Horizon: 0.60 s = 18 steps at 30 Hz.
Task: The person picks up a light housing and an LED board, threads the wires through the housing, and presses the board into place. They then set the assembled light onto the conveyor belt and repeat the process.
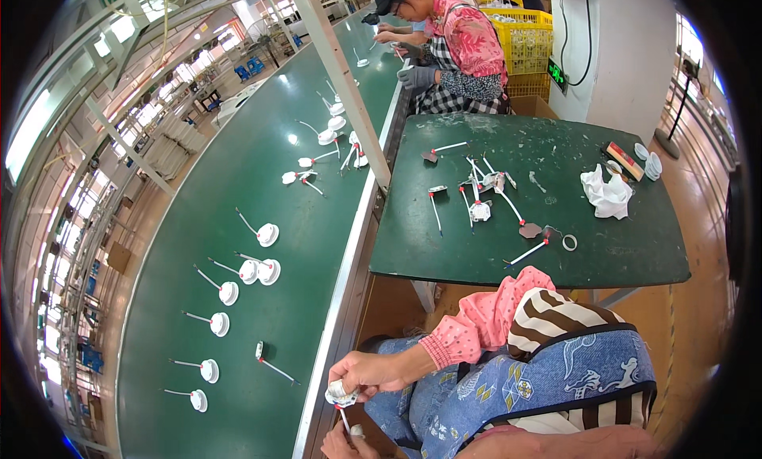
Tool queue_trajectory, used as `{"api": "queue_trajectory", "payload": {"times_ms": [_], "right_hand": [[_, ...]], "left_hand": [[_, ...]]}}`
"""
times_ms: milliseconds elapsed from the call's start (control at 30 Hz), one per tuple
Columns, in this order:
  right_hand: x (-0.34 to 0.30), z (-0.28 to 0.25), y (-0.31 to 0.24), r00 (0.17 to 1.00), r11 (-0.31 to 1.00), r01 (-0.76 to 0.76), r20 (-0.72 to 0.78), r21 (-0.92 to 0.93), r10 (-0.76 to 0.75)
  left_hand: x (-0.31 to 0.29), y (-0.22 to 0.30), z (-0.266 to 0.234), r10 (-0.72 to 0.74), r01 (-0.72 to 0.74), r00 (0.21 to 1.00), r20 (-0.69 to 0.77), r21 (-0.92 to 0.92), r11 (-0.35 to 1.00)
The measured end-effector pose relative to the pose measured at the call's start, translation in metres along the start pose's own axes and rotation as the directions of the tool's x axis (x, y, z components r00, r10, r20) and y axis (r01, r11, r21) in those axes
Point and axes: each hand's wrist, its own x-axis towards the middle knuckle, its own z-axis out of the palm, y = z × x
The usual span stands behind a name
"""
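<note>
My right hand (367,376), in a pink dotted sleeve, pinches a small white round fitting (341,393) over the near edge of the long green table. From the fitting a short white wire lead (344,416) with a red collar runs down to my left hand (346,445). The left fingers are closed around the lead's lower end, and the bottom edge of the picture cuts off part of that hand. Nearest on the green surface lies a small white piece with a wire lead (274,368).
Several white round fittings with leads (219,324) lie along the long green table (182,260). On the side table (444,260) are wired pieces (480,211), a tape ring (569,242) and crumpled white paper (607,193). A metal post (349,86) stands between. A co-worker (468,46) sits farther along.
</note>
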Motion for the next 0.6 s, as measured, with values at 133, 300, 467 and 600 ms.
{"api": "queue_trajectory", "payload": {"times_ms": [133, 300, 467, 600], "right_hand": [[0.0, -0.004, -0.002, 1.0, 0.999, 0.018, 0.009, 0.037, -0.019], [-0.001, -0.001, -0.001, 1.0, 0.996, -0.014, 0.01, 0.084, 0.013], [-0.006, 0.0, 0.003, 1.0, 0.989, -0.007, 0.003, 0.15, 0.006], [-0.008, -0.012, 0.002, 1.0, 0.984, 0.004, -0.021, 0.18, -0.001]], "left_hand": [[-0.015, -0.002, 0.008, -0.079, 0.08, 0.991, -0.106, 0.004, 0.997], [-0.022, 0.01, 0.01, -0.321, 0.32, 0.933, -0.161, -0.03, 0.947], [-0.003, 0.032, 0.017, -0.621, 0.517, 0.782, 0.049, -0.607, 0.603], [-0.002, 0.043, 0.03, -0.652, 0.515, 0.756, 0.047, -0.659, 0.549]]}}
